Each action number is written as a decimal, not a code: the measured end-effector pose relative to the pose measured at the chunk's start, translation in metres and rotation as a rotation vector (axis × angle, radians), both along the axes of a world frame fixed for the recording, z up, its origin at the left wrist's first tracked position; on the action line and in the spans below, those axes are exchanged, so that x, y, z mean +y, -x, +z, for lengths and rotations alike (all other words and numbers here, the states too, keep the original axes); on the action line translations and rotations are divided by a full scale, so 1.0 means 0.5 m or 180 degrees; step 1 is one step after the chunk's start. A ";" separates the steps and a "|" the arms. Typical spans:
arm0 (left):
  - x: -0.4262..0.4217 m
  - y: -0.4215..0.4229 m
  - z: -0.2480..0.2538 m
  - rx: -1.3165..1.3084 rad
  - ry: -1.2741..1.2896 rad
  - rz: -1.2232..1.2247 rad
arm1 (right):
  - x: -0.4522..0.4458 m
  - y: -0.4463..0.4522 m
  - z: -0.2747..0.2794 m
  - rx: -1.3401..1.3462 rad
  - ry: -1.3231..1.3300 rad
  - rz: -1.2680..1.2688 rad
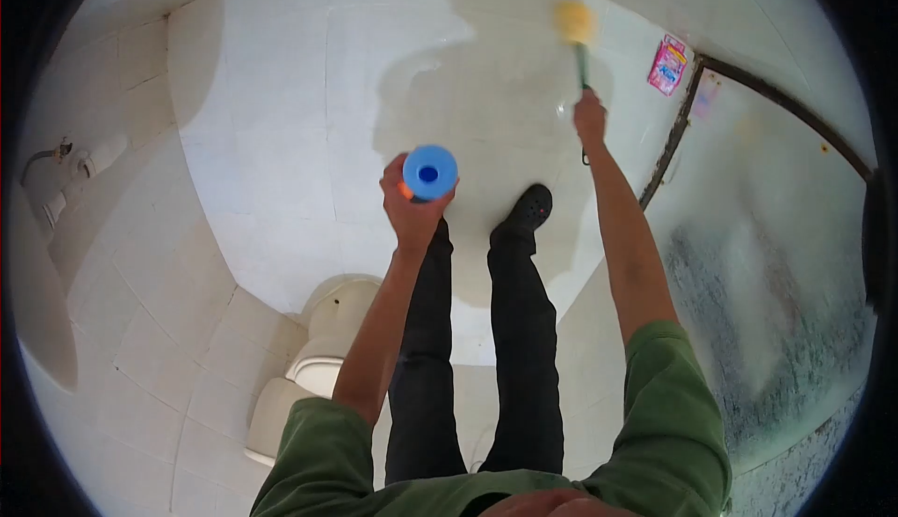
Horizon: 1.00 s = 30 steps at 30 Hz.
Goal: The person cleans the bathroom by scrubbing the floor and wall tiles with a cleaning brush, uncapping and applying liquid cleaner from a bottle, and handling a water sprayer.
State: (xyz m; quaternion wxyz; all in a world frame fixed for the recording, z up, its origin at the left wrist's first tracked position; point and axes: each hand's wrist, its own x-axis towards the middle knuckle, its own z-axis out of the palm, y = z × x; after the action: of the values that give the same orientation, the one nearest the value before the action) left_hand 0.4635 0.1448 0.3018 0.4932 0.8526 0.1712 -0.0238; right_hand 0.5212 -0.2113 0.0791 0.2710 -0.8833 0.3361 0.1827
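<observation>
Towards twelve o'clock, my left hand (pixel 410 216) curls round a blue container (pixel 441 163); loosened fingers could drop it. At one o'clock, my right hand (pixel 589 118) clasps a yellow-headed brush (pixel 582 63); a wide rightward sweep could knock the pink packet (pixel 668 65) at two o'clock.

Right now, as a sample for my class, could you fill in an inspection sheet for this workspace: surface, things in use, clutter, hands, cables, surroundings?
Surface: pale floor, partly in shadow.
Things in use: blue round object with a dark centre; brush-like tool, green-handled, its yellow head blurred.
Clutter: pink packet near the dark frame.
Hands: left hand grips the blue round object; right hand grips the tool's handle.
Cables: nothing seen.
Surroundings: toilet at lower left; cloudy panel at right.
</observation>
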 end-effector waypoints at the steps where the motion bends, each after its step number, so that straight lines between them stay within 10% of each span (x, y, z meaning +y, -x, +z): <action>1: 0.009 0.004 -0.008 -0.0279 0.0157 0.0003 | 0.019 -0.047 0.057 0.0173 -0.0163 -0.0501; 2: 0.021 0.011 -0.015 -0.0515 0.0309 -0.0020 | 0.046 -0.064 0.091 0.0389 -0.0332 -0.1028; 4: 0.029 0.025 -0.034 -0.0481 0.0188 -0.0067 | 0.057 -0.007 -0.112 -0.0288 0.0237 0.0825; 8: 0.023 0.022 -0.037 -0.0300 0.0020 -0.0040 | 0.138 -0.075 0.099 0.0446 0.0484 0.1877; 10: 0.032 0.004 -0.044 -0.0312 -0.0025 -0.0083 | -0.064 0.008 -0.127 -0.0430 0.0918 0.1173; 12: 0.044 -0.003 -0.070 -0.0429 0.0064 -0.0117 | -0.100 -0.068 -0.006 0.0754 -0.0281 -0.1351; 13: 0.047 -0.005 -0.095 -0.0463 0.0139 -0.0085 | -0.099 -0.064 -0.032 0.0337 -0.0448 -0.1226; 14: 0.047 -0.001 -0.126 -0.0493 0.0211 -0.0049 | -0.099 -0.052 -0.119 -0.0836 0.0826 0.1017; 16: 0.043 -0.008 -0.165 -0.0491 0.0236 -0.0059 | 0.027 -0.088 -0.127 0.0028 0.1539 0.2978; 17: 0.038 -0.018 -0.183 -0.0457 0.0202 -0.0117 | 0.137 -0.121 -0.047 -0.0056 0.0140 0.1312; 18: 0.031 -0.029 -0.198 -0.0438 0.0179 -0.0176 | 0.201 -0.147 0.061 0.0289 0.0082 0.1387; 22: 0.041 -0.092 -0.233 -0.0660 0.0108 -0.0647 | -0.040 -0.062 -0.068 -0.0070 0.0686 0.0755; 24: 0.048 -0.102 -0.278 -0.0802 0.0143 -0.0755 | -0.152 -0.067 -0.035 0.1018 -0.0219 -0.0637; 26: 0.053 -0.118 -0.324 -0.0998 0.0177 -0.0844 | -0.177 -0.008 -0.142 0.0081 0.1172 0.1790; 28: 0.049 -0.122 -0.365 -0.1212 0.0214 -0.0890 | -0.075 -0.010 -0.150 -0.0877 0.1007 0.1594; 30: 0.049 -0.101 -0.381 -0.0824 0.0062 -0.0894 | 0.047 0.042 -0.074 -0.0067 0.0653 0.2111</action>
State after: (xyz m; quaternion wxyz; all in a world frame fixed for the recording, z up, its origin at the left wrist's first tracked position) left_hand 0.5140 0.1691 0.1114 0.5112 0.8592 -0.0145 0.0158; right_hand 0.5004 -0.1878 0.0420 0.1102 -0.9689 0.0446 0.2169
